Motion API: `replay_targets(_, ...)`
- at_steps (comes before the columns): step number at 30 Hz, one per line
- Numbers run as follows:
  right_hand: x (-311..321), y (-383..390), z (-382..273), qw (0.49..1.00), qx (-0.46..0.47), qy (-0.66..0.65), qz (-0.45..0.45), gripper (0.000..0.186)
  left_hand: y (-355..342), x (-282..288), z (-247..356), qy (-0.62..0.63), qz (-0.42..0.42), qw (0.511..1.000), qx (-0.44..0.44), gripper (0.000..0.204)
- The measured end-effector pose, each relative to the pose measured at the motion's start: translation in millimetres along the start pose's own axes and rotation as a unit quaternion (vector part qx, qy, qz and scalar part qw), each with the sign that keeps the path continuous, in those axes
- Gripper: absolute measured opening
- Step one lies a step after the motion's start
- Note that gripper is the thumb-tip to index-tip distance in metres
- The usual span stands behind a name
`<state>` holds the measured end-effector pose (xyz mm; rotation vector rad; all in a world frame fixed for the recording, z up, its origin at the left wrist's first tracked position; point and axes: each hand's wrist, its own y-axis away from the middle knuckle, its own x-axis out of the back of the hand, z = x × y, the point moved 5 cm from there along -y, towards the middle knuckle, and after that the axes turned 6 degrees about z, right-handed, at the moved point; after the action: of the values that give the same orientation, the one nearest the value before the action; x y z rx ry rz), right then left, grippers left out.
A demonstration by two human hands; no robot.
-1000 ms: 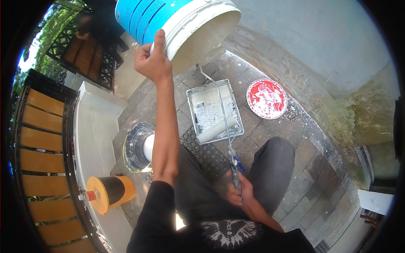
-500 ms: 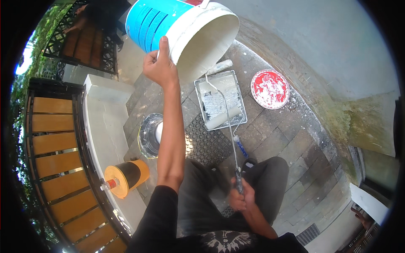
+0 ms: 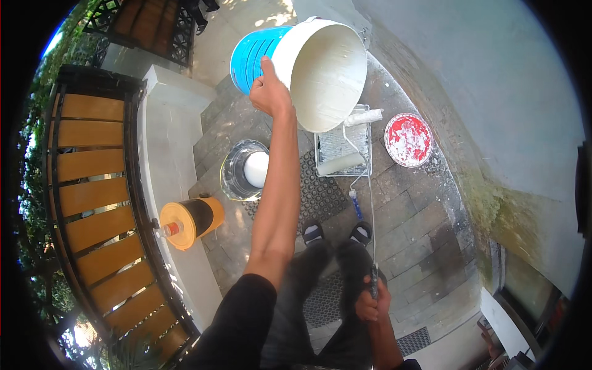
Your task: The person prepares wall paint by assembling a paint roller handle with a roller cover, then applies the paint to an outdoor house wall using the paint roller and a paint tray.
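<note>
My left hand (image 3: 269, 92) grips the rim side of a white and blue paint bucket (image 3: 330, 74), tilted with its opening toward me, off-white paint coating its inside. Below it lies a paint tray (image 3: 327, 148) with a wet ribbed surface and a roller (image 3: 339, 163) in it, whose blue handle (image 3: 357, 206) extends toward my sandalled feet. My right hand (image 3: 373, 299) is closed on a long metal-shafted paint roller, whose white head (image 3: 364, 117) is just right of the bucket's lower edge. A red, paint-smeared lid (image 3: 408, 139) lies to the right.
A bucket (image 3: 231, 171) with white contents stands left on paving and a rubber mat. An orange-black cooler (image 3: 203, 219) with a bottle on top sits by a low wall. A slatted railing (image 3: 95, 203) runs left, a stained wall (image 3: 505, 111) right. Another person's legs (image 3: 197, 12) show at top.
The view has risen, with my legs straighter and feet now showing. The bucket has swung right and down in the picture, showing more of its inside. The roller stays in my right hand.
</note>
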<state>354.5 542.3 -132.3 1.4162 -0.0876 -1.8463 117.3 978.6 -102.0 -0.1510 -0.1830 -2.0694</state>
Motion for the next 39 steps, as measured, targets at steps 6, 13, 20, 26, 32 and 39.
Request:
replay_targets(6,5.9,5.9,-40.2,0.996,0.028,0.039,0.069,0.043,-27.8,15.9,-13.0,0.201,-0.075,0.955,0.207,0.059)
replay_targets(13,6.8,-60.7,-118.8,0.816,0.102,0.455,0.341,0.035,15.0,126.8,-28.3,0.098,-0.055,0.926,0.361,0.064)
replay_targets(20,9.5,-181.2,-170.4,0.523,0.182,0.759,0.343,0.029,60.2,259.1,-22.6,0.196,0.004,0.911,0.363,0.064)
replay_targets(26,57.3,-208.1,-164.4,0.327,0.225,0.855,0.333,0.029,110.6,312.6,-54.2,0.199,0.071,0.908,0.363,0.067)
replay_targets(32,91.2,-220.3,-157.7,0.309,0.211,0.865,0.333,0.029,143.1,370.5,-95.6,0.209,0.199,0.899,0.328,0.067)
replay_targets(39,127.2,-199.8,-233.9,0.332,0.23,0.878,0.255,0.026,184.4,430.1,-194.9,0.188,0.318,0.864,0.343,0.068)
